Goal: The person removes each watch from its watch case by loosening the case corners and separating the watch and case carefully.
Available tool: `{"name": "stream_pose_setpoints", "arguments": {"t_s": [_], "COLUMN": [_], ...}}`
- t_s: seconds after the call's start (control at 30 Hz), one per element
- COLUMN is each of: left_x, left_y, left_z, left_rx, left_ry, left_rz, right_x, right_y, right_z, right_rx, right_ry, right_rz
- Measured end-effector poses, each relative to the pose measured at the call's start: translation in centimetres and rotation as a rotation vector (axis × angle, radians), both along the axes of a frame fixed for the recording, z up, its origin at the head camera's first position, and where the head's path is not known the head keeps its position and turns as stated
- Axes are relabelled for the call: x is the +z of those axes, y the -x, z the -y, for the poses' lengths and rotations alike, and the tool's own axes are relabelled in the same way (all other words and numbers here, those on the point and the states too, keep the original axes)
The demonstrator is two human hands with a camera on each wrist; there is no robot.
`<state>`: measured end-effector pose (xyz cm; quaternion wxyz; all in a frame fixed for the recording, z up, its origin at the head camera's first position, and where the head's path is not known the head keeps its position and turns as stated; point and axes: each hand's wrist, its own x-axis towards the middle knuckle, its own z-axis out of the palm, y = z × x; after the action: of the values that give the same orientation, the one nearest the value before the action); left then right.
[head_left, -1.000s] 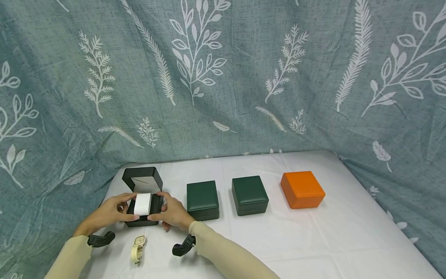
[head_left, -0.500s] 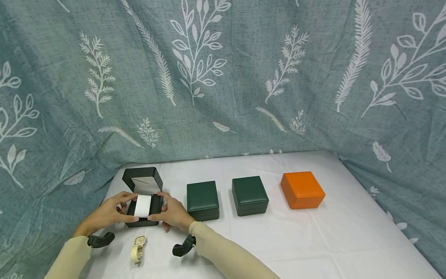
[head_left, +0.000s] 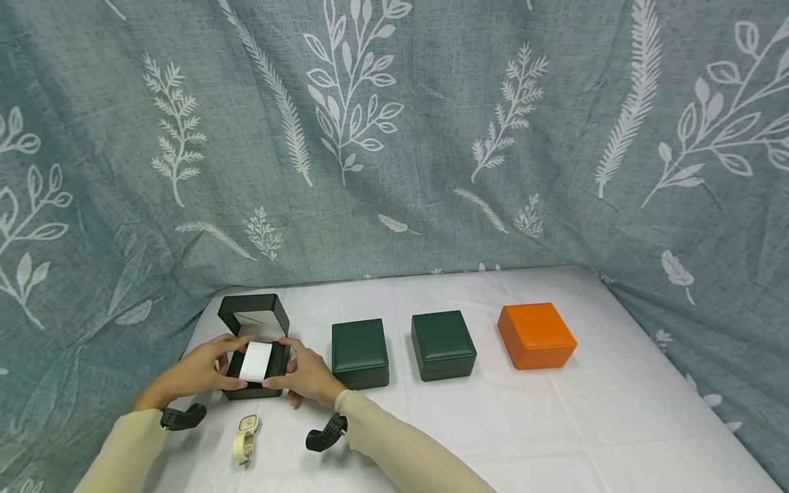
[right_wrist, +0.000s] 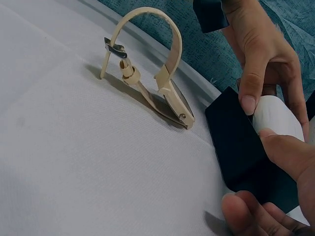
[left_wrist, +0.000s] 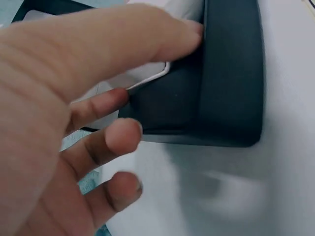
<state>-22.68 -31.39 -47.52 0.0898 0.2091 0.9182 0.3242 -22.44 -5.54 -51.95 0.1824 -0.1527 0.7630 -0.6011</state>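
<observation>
White cushion askew in open black box, a hand at each side

Far left of the white-covered counter (head_left: 487,435): black box (head_left: 254,395), lid (head_left: 253,302) raised at the back, pale lining showing. Inside the base: white cushion (head_left: 255,362), turned slightly out of line with the box walls.

Left hand (head_left: 200,368) at left side of box. Pinching the cushion, thumb at near end, forefinger at far end; remaining fingers loosely bent and apart, per left wrist view.

Right hand (head_left: 313,373) at right side of box. Gripping it, thumb at the near edge just beside the cushion, forefinger by the far right corner, other fingers low along the outside. Any pressure of right thumb on cushion: cannot tell.

On the near side of the box, apart from it, between the forearms: cream watch (head_left: 243,442), strap arched into a loop, metal buckle visible in right wrist view.

Rightward from the box, all closed: first dark green box (head_left: 359,346), second dark green box (head_left: 442,337), then, well apart, orange box (head_left: 537,330).

Behind: blue-green curtain (head_left: 425,123) with white leaf print. On both wrists: black devices (head_left: 183,417), just below pale sleeves (head_left: 409,441).
</observation>
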Motion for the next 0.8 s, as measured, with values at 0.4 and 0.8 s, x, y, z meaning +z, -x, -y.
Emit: {"name": "stream_pose_setpoints", "arguments": {"t_s": [0.4, 0.8], "left_x": [0.49, 0.54], "left_y": [-0.06, -0.30], "left_z": [-0.24, -0.11], "left_rx": [0.015, -0.014], "left_ry": [0.017, 0.008], "left_rz": [-0.013, -0.022], "right_x": [0.12, 0.14], "right_y": [0.04, -0.13], "right_z": [-0.10, -0.08], "right_rx": [-0.004, -0.003], "right_ry": [0.003, 0.013], "right_rz": [-0.007, 0.004]}}
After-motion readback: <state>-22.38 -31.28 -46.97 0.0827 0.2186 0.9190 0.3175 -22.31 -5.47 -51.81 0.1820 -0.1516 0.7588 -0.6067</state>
